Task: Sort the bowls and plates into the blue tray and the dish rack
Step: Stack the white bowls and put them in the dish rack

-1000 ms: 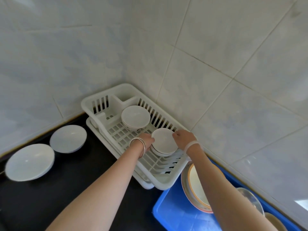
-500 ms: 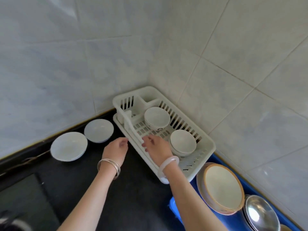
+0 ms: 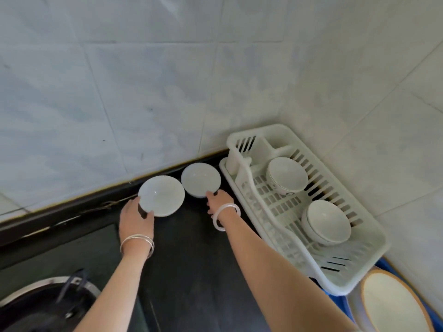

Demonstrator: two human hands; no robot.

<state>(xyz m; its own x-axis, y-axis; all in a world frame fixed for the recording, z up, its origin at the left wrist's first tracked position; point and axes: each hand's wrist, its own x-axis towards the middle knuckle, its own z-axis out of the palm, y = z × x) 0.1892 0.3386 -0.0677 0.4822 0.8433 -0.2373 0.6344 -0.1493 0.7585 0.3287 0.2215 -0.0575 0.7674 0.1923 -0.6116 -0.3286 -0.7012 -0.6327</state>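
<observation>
— Far along?
— Roughly halfway, at a guess. Starting left: stove burner (image 3: 48, 305) at the near left corner of the bench (image 3: 191, 259), no part of the job.
— And the left hand (image 3: 135, 220)?
— Curled round the near-left rim of a wide white bowl (image 3: 161, 195) by the bench's back edge, thumb over the lip, fingers behind. Gripped, but not visibly lifted.
— Next along?
— A smaller white bowl (image 3: 201, 179), touching or just beside the first, also at the back edge. Right hand (image 3: 217, 200) at its near rim, thumb against the lip, fingers tucked out of sight. Impossible to say whether closed on it or merely touching.
— Then the rack?
— Dish rack (image 3: 261, 133) in the bench's back right corner, holding a far rack bowl (image 3: 287, 173) and a near rack bowl (image 3: 327, 222), both upright. Sorted, presumably.
— Tray?
— Blue tray (image 3: 343, 306) at the right edge, mostly cut off, with a tan-rimmed plate (image 3: 393, 305) inside.
— Left to do?
— Only the two bowls out on the bench, probably bound for the rack.
</observation>
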